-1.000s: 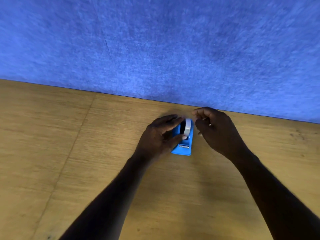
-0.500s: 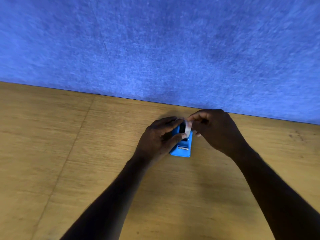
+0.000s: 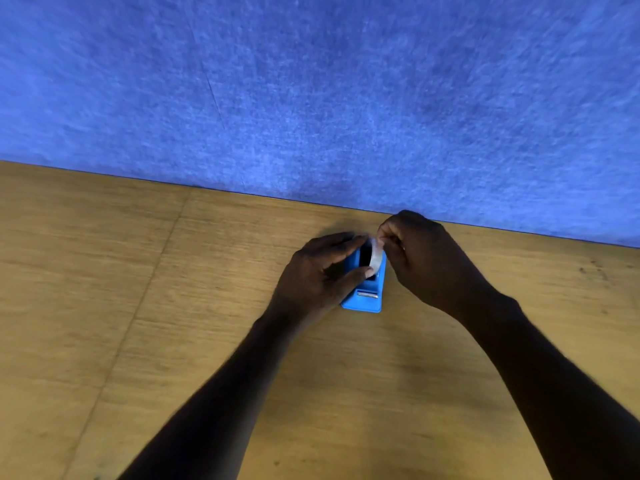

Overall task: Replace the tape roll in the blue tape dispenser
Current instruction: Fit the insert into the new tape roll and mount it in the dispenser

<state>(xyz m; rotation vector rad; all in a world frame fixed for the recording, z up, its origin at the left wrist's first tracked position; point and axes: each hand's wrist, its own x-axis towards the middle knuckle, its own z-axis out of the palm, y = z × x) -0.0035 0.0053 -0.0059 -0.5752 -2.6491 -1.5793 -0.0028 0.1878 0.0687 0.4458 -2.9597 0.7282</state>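
Note:
The blue tape dispenser (image 3: 367, 299) rests on the wooden table, its metal cutter toward me. A clear tape roll (image 3: 376, 257) stands on edge in its slot. My left hand (image 3: 322, 271) wraps the dispenser's left side, thumb against the roll's lower edge and forefinger over the top. My right hand (image 3: 426, 261) pinches the roll's upper right edge with its fingertips. Both hands hide the far part of the dispenser.
A wooden table (image 3: 173, 323) stretches all around, with a seam line running down its left half. A blue felt wall panel (image 3: 311, 98) rises straight from the table's far edge, just behind my hands.
My right hand has moved left onto the roll and pinched its top edge. The left hand keeps its grip on the dispenser. The view has shifted slightly.

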